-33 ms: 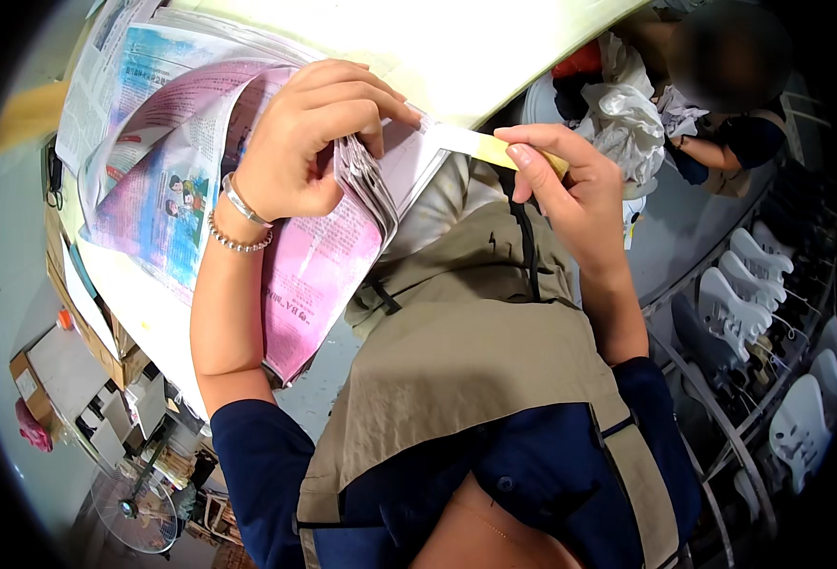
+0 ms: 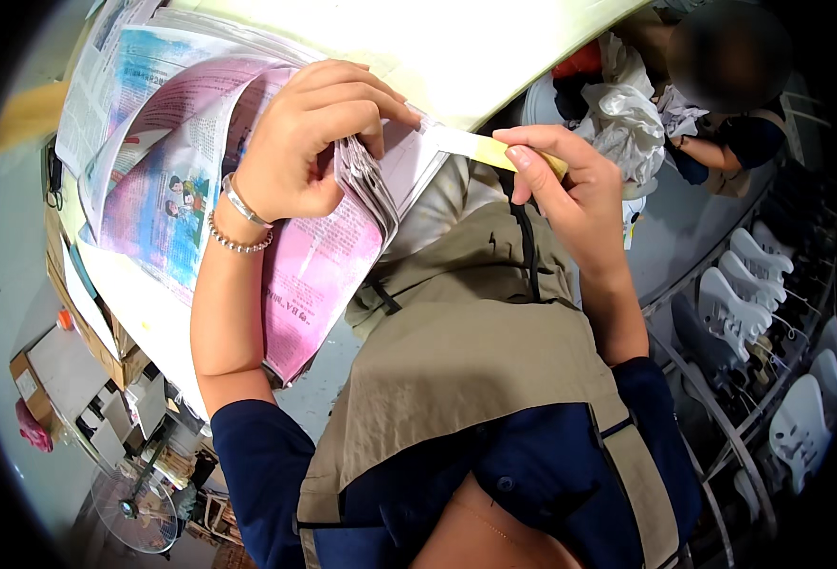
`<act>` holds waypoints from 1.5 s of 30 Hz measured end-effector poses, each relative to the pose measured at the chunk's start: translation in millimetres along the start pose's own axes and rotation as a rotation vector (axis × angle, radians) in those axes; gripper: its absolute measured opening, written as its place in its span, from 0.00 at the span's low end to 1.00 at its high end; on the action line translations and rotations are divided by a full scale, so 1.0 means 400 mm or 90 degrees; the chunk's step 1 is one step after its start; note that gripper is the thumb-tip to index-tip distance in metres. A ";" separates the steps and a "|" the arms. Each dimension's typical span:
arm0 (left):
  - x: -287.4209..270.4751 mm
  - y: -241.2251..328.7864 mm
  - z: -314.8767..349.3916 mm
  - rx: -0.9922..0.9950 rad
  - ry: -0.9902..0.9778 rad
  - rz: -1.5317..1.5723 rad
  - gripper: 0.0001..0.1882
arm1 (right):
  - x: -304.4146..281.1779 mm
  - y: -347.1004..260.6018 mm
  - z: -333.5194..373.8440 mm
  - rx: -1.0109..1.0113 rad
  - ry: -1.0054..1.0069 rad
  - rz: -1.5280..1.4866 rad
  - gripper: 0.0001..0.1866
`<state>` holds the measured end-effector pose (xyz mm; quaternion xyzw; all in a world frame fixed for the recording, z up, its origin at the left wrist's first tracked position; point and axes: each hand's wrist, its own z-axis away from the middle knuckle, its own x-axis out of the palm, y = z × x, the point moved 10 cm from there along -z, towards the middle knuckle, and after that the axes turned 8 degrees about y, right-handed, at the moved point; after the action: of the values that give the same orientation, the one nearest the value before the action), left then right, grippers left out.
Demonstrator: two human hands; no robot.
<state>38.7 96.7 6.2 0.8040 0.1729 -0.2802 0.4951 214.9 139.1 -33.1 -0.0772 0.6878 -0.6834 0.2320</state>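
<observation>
Pinching a yellow-and-white strip (image 2: 491, 151) between thumb and index finger, the right hand (image 2: 570, 185) sits just right of a big pile of paper, as seen from the head view. The strip's white end runs left onto the bundle, close to the other hand's fingertips. The left hand (image 2: 319, 142) is curled over the folded newspapers (image 2: 319, 275), clamped on their edge with the layers bunched by the thumb. So the hands are apart, with the strip spanning the gap. The newspapers are mostly pink and blue, loosely looped on the left, lying on a pale table (image 2: 418, 47) with the pink part hanging over its near edge.

Left wrist's got a beaded bracelet (image 2: 240, 244), and there's a khaki apron (image 2: 466, 370) below. Over on the right, white guitar-shaped bodies (image 2: 727, 308) line a metal rack (image 2: 712, 417), with a co-worker (image 2: 755, 147) beyond. A round fan (image 2: 134, 510) stands lower left.
</observation>
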 end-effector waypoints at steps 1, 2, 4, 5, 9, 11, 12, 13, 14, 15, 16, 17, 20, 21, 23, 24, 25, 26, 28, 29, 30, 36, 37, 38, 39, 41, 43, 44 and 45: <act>-0.001 0.002 -0.001 0.005 -0.001 -0.005 0.37 | 0.002 -0.005 0.000 -0.005 0.001 -0.004 0.08; -0.002 0.005 -0.001 0.010 -0.002 -0.011 0.37 | 0.003 -0.008 0.000 -0.011 0.002 -0.009 0.08; -0.009 0.009 0.003 0.022 -0.001 -0.019 0.37 | 0.005 -0.007 -0.002 -0.013 0.001 -0.008 0.08; -0.011 0.012 0.004 0.034 0.001 -0.025 0.37 | 0.004 -0.006 -0.003 -0.014 0.003 -0.007 0.08; -0.018 0.012 0.011 0.049 -0.004 -0.041 0.37 | 0.010 0.004 -0.002 0.001 -0.009 -0.018 0.08; -0.020 0.021 0.011 0.085 0.010 -0.063 0.34 | 0.012 0.004 -0.001 0.003 -0.015 -0.024 0.08; -0.018 0.027 0.009 0.089 0.013 -0.084 0.32 | 0.013 0.003 0.000 0.003 -0.016 -0.020 0.08; -0.015 0.035 0.007 0.093 0.017 -0.104 0.30 | 0.014 0.002 0.000 0.004 -0.017 -0.017 0.09; -0.012 0.039 0.006 0.099 0.018 -0.118 0.28 | 0.014 0.001 0.001 0.004 -0.018 -0.014 0.09; -0.010 0.044 0.005 0.103 0.019 -0.132 0.26 | 0.015 -0.001 0.002 0.001 -0.019 -0.017 0.09; -0.009 0.046 0.004 0.109 0.019 -0.140 0.24 | 0.016 -0.003 0.002 -0.001 -0.021 -0.021 0.09; -0.006 0.048 0.003 0.115 0.018 -0.146 0.23 | 0.016 -0.005 0.004 -0.004 -0.022 -0.024 0.09; -0.003 0.051 0.002 0.125 0.009 -0.171 0.21 | 0.019 -0.010 0.006 0.000 -0.027 -0.026 0.08; -0.004 0.052 0.003 0.127 0.006 -0.180 0.21 | 0.018 -0.008 0.006 0.001 -0.027 -0.029 0.08; -0.007 0.054 0.004 0.130 0.010 -0.182 0.21 | 0.019 -0.006 0.006 0.003 -0.028 -0.034 0.08; -0.009 0.055 0.005 0.130 0.013 -0.183 0.21 | 0.018 -0.005 0.005 0.003 -0.026 -0.036 0.09; -0.010 0.056 0.006 0.125 0.013 -0.183 0.22 | 0.017 -0.005 0.005 0.003 -0.024 -0.039 0.09; -0.011 0.056 0.007 0.120 0.013 -0.183 0.23 | 0.017 -0.004 0.004 0.002 -0.022 -0.041 0.09; -0.013 0.056 0.007 0.120 0.013 -0.181 0.24 | 0.016 -0.001 0.004 0.006 -0.023 -0.045 0.09; -0.014 0.058 0.007 0.126 0.014 -0.179 0.25 | 0.016 0.001 0.005 0.007 -0.024 -0.047 0.09; -0.016 0.058 0.007 0.128 0.013 -0.178 0.26 | 0.016 0.002 0.005 0.009 -0.025 -0.045 0.09; -0.018 0.062 0.008 0.122 0.005 -0.180 0.30 | 0.018 0.004 0.005 0.020 -0.029 -0.041 0.09; -0.021 0.068 0.002 0.120 0.021 -0.172 0.19 | 0.019 0.004 0.006 0.021 -0.030 -0.039 0.09; -0.022 0.077 -0.006 0.117 0.037 -0.163 0.10 | 0.019 0.005 0.006 0.022 -0.031 -0.038 0.09; -0.025 0.082 -0.011 0.114 0.053 -0.155 0.08 | 0.020 0.005 0.006 0.020 -0.031 -0.037 0.09; -0.021 0.079 -0.010 0.113 0.043 -0.162 0.08 | 0.020 0.003 0.006 0.017 -0.032 -0.037 0.09; -0.021 0.081 -0.012 0.112 0.040 -0.165 0.08 | 0.021 0.002 0.006 0.017 -0.034 -0.043 0.09; -0.023 0.083 -0.012 0.112 0.042 -0.165 0.08 | 0.021 0.001 0.007 0.017 -0.035 -0.044 0.09; -0.024 0.084 -0.013 0.112 0.044 -0.164 0.09 | 0.022 0.000 0.007 0.017 -0.035 -0.045 0.09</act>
<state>51.4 86.0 37.5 0.8245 0.2664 -0.3278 0.3766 208.4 133.0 -35.0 -0.1170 0.6689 -0.6979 0.2278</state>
